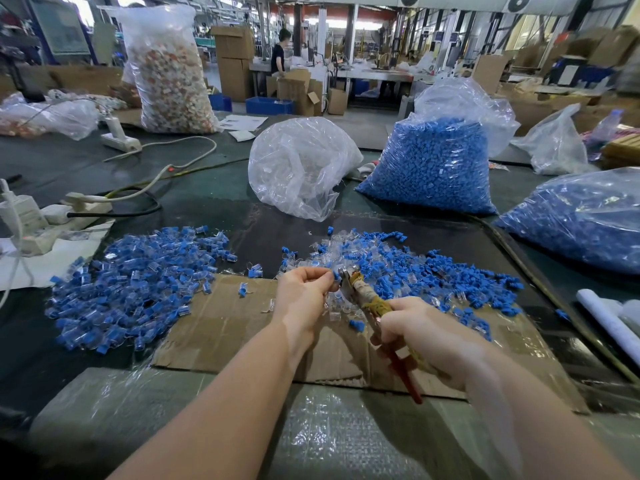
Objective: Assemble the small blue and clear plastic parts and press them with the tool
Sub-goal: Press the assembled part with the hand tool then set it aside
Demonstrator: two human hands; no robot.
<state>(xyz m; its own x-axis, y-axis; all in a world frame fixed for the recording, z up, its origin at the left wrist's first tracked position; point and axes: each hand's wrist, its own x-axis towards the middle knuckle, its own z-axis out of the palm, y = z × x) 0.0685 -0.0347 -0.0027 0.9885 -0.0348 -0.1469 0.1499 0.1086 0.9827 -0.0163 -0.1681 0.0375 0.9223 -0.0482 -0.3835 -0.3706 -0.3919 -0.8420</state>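
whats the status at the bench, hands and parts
Left hand pinching a small part at the tool head. Right hand grips the tool handles. Loose parts beyond, done pile left. Nothing in the way.

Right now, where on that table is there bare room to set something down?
The left part of the cardboard sheet is bare, bordered by the pile of assembled pieces and the left hand. The plastic-wrapped front edge between the forearms is bare too. The loose parts beyond the pliers are crowded.

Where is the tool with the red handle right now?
The pliers are in the right hand, over the cardboard sheet, their tip meeting the small part pinched by the left hand.
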